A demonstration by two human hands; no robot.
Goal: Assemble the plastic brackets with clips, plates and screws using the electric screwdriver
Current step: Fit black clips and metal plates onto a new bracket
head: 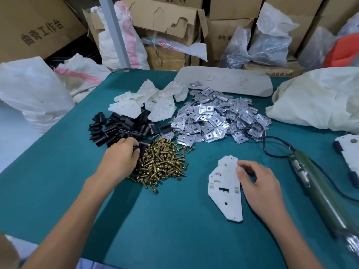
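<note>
Body parts in view: two forearms and two hands. The left hand and the right hand are bare, and both forearms are uncovered as far as the lower frame edge. Fingernails, where visible, are short and plain, for example on the right thumb. Clothing: a narrow strip of pale blue-grey fabric shows at the bottom edge beside the left forearm. The garment type cannot be determined.

A teal-covered table is spread with heaps of white brackets, black clips, metal plates and screws, set close together. A single bracket is laid flat nearer, an electric screwdriver to its right; a grey board is placed behind the plates.
</note>
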